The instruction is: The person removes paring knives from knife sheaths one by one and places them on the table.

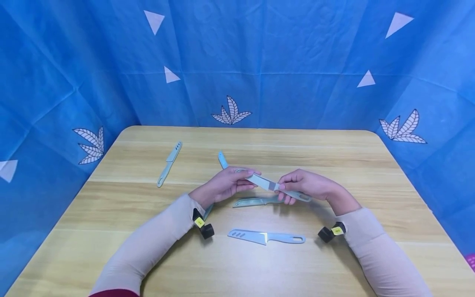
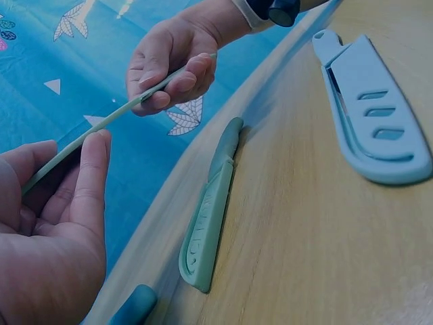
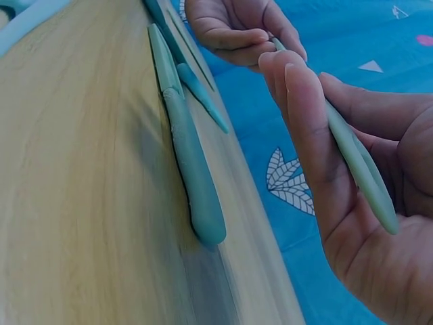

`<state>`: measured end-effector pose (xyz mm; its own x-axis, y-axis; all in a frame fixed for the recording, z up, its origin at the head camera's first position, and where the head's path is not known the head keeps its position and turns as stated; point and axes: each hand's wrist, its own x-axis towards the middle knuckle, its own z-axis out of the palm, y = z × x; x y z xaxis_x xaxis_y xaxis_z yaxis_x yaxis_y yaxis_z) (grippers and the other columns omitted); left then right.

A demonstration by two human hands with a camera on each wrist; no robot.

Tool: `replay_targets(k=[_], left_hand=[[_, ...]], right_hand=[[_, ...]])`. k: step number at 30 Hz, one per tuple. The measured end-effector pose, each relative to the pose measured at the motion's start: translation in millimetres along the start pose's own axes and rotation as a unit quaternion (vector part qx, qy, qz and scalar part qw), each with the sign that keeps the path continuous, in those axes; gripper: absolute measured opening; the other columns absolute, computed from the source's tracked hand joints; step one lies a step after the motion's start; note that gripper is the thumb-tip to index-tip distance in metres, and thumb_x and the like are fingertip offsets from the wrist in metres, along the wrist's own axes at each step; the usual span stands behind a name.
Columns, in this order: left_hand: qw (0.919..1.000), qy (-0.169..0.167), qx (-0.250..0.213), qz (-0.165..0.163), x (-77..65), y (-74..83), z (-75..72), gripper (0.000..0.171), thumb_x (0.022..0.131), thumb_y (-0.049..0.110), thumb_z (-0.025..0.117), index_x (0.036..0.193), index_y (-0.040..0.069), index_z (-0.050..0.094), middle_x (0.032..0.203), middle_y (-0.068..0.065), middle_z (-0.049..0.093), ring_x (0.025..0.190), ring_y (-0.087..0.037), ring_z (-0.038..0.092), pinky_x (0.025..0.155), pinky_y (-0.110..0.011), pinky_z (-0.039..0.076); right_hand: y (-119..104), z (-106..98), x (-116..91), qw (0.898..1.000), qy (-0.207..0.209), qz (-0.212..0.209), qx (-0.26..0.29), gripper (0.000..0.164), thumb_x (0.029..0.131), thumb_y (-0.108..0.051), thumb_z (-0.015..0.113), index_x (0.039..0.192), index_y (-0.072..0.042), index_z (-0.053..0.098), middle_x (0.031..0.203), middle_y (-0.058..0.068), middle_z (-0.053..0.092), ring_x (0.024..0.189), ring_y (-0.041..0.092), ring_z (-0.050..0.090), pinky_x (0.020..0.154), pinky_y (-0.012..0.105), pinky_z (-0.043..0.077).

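Observation:
Between both hands, above the table, a pale green knife is held with a matching sheath (image 1: 261,181) over most of its blade. A short grey strip of blade (image 1: 272,186) shows between sheath and handle. My left hand (image 1: 229,184) pinches the sheath end, thumb and fingers on its two sides. The knife's handle (image 3: 362,172) is gripped by my right hand (image 1: 307,184). Below them lies a green sheathed knife (image 1: 251,202), its handle end partly covered by the right fingers in the head view. Closer to me rests a light blue sheathed knife (image 1: 248,236).
Another pale green sheathed knife (image 1: 169,164) lies at the table's back left. A blue-green knife (image 1: 222,160) is partly hidden behind the left hand and wrist. The wooden table (image 1: 334,148) ends at a blue patterned cloth (image 1: 304,53).

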<state>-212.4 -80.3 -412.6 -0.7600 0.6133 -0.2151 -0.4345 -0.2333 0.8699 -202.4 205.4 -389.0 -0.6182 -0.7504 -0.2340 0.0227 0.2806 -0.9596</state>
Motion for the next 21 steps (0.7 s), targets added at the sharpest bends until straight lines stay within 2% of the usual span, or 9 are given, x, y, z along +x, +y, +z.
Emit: replay_targets(k=[14,21], left_hand=[[0.9998,0.004,-0.016,-0.008,-1.8,-2.5,-1.9,0.038,0.099,0.010,0.058,0.131,-0.010,0.053,0.120,-0.025,0.063,0.097,-0.026,0.070,0.092,-0.032,0.054],[0.9998,0.003,-0.018,-0.006,-2.3,-2.7,-3.9,0.038,0.099,0.011,0.059,0.130,-0.010,0.054,0.119,-0.025,0.064,0.097,-0.026,0.070,0.092,-0.032,0.054]], right_hand=[[-1.0,1.0,-5.1,1.000,-0.001,0.011,0.002,0.034,0.101,-0.014,0.054,0.115,0.017,0.057,0.096,0.023,0.068,0.078,0.020,0.067,0.074,0.038,0.062],[2.1,0.7,-6.7,1.000,-0.003,0.001,-0.003,0.033,0.102,-0.013,0.053,0.114,0.018,0.057,0.096,0.023,0.068,0.077,0.019,0.067,0.072,0.036,0.062]])
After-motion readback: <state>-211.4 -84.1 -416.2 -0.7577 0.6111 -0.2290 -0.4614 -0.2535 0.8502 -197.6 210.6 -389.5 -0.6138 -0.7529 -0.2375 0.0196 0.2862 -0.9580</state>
